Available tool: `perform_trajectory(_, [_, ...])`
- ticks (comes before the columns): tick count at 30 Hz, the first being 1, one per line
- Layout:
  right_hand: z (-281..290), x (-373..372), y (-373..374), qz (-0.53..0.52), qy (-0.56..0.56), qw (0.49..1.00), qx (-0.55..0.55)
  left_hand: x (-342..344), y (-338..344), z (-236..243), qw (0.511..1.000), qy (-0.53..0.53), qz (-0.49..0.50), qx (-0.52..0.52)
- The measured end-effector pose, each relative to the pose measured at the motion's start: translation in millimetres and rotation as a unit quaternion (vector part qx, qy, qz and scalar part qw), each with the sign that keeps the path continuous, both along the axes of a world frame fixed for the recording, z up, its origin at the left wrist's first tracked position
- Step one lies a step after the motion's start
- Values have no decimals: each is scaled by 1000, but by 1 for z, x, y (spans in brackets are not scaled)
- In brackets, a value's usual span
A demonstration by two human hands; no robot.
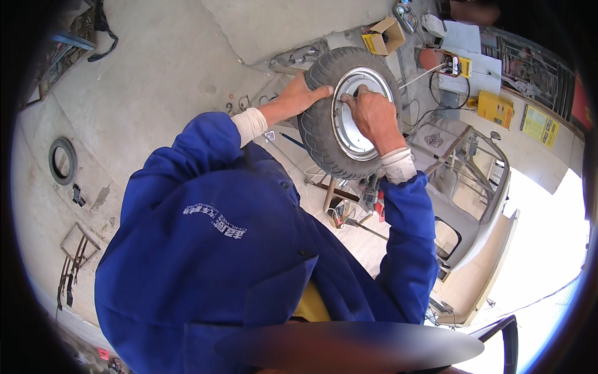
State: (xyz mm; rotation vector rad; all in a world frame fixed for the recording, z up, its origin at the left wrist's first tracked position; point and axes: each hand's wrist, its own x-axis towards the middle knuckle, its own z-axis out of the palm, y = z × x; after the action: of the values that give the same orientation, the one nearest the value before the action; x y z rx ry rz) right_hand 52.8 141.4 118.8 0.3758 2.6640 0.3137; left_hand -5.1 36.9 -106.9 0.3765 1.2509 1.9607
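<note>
I see a wheel with a treaded black tyre (319,146) and a silver metal rim (354,143), tilted up in front of me. My left hand (295,98) grips the tyre's left side, its thumb lying on the rubber. My right hand (375,118) is on the inner part of the rim near the dark centre, fingers curled; what they hold there, if anything, is hidden. Both arms are in blue sleeves with pale cuffs.
A loose tyre (55,161) and a metal frame (93,245) lie on the concrete floor at left. Behind the wheel are an open cardboard box (393,36) and yellow cases (495,110). A grey vehicle body (473,243) stands at right, with cables and tools scattered around.
</note>
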Motion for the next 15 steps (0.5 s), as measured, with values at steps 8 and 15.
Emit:
perform_trajectory(8, [-9,10,20,13,8,999,-44,-11,-21,35,998,-12,-59,10])
perform_trajectory(15, [-1,14,19,157,-13,986,-61,-11,-20,34,999,-4,-37,25])
